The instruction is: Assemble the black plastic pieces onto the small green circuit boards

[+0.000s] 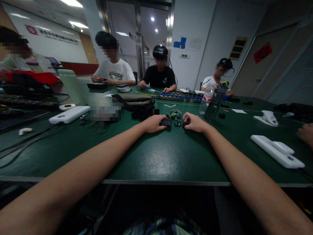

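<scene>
On the green table (156, 156) both my arms reach forward. My left hand (154, 124) has its fingers closed around a small black plastic box (166, 122) with a row of faint marks on its face. Between my hands lies a small pile of green circuit boards (175, 114) with electronic components on them. My right hand (195, 122) is curled at the right of the pile, thumb and fingers closed on a small black piece (185, 124) that is mostly hidden. Just beyond my left hand sits a black compartmented tray (144, 113).
A water bottle (204, 101) and a dark tumbler (215, 102) stand beyond my right hand. White power banks (276, 151) lie on both sides, with cables at left. A grey-brown bag (133, 100) lies ahead. Several people sit across the table; another person's hand (305, 133) shows at right.
</scene>
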Demonstrator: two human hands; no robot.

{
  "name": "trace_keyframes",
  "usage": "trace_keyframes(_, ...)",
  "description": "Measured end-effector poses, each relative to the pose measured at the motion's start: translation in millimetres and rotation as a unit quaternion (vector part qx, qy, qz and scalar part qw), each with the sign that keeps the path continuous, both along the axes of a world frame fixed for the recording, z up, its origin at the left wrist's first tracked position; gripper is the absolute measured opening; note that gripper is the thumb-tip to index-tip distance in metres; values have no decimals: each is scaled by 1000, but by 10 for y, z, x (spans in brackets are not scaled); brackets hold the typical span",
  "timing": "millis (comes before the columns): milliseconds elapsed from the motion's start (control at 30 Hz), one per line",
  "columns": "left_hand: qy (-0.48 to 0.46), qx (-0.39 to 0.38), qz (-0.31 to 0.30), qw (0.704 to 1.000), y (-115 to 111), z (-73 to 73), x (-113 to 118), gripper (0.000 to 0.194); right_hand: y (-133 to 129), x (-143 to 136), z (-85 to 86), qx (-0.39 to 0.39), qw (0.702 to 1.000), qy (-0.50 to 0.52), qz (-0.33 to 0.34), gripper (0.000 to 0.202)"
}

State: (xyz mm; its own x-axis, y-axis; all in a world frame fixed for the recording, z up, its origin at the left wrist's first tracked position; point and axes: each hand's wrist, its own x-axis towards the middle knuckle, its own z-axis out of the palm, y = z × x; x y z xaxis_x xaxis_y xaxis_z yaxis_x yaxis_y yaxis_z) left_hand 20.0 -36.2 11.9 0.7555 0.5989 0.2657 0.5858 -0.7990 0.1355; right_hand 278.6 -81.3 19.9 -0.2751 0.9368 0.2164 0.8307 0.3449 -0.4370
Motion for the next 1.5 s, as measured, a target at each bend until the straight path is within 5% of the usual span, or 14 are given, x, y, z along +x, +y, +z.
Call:
trace_keyframes(400, 18, 8, 43, 999, -73, 48, 40, 34, 5, -59, -27, 25, 999, -12, -26, 32)
trace_keyframes(733, -4, 1, 8, 1000, -53, 16, 17, 35, -1, -146, -38, 77, 997, -29, -2, 11)
trace_keyframes(1233, 2, 14, -3, 1000, -21, 1, 19, 33, 10, -146, -51, 118, 993, 14, 9, 20)
trace_keyframes(1500, -1, 10, -4, 1000, -29, 7, 15, 33, 4, -141, -34, 88, 991, 52, -81, 24)
